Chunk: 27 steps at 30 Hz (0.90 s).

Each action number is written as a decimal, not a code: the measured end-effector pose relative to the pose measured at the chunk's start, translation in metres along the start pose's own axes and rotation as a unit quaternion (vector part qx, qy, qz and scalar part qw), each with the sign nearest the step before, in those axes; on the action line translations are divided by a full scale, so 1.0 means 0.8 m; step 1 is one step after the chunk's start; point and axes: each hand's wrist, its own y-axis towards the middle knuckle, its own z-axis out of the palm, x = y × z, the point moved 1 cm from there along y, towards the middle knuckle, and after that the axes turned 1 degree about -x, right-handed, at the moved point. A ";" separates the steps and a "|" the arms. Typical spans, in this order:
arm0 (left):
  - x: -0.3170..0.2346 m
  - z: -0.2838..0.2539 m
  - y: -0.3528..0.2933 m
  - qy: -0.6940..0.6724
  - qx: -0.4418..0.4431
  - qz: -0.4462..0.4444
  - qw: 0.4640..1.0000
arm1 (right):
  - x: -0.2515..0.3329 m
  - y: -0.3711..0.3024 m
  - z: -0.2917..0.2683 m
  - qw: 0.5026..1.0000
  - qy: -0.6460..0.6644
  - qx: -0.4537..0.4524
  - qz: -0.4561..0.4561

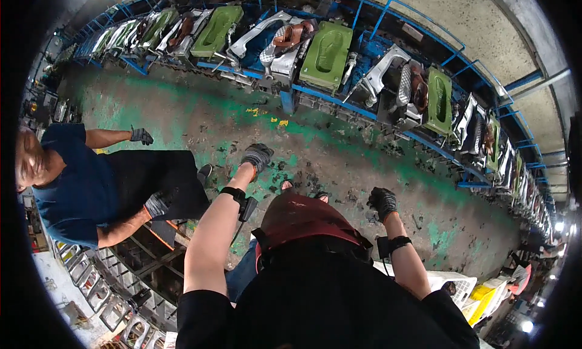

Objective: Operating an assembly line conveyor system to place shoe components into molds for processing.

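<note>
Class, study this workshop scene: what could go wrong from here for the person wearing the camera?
They might slip or trip on the dark scraps littering the floor. A co-worker stands close on their left, so a careless swing of the left hand might bump that person.

Gloved hands [257,157] [382,203] hang apart; green moulds [327,55] line a blue rack [339,102].

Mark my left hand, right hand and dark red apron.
Left hand [257,157]: head view, its gloved middle.
Right hand [382,202]: head view, its gloved middle.
Dark red apron [303,218]: head view, front panel.
</note>
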 end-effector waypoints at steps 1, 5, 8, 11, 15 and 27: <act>0.013 0.014 0.005 0.030 0.006 0.006 1.000 | -0.005 -0.002 -0.005 1.000 0.002 -0.008 0.006; 0.087 0.110 -0.061 -0.195 -0.068 -0.154 0.966 | 0.110 -0.048 0.056 0.966 0.012 -0.033 0.257; 0.034 0.054 -0.050 -0.085 0.023 -0.128 0.988 | 0.056 -0.071 -0.013 0.992 -0.110 0.045 0.039; 0.033 0.116 -0.081 0.008 0.034 -0.130 0.991 | 0.020 -0.061 -0.044 0.949 -0.276 0.148 0.043; -0.024 0.083 -0.110 -0.065 0.040 -0.164 0.983 | -0.043 -0.045 -0.092 0.944 0.028 0.086 0.318; -0.145 -0.055 -0.148 -0.164 -0.037 -0.357 0.919 | -0.017 -0.064 -0.167 0.934 0.028 0.058 0.352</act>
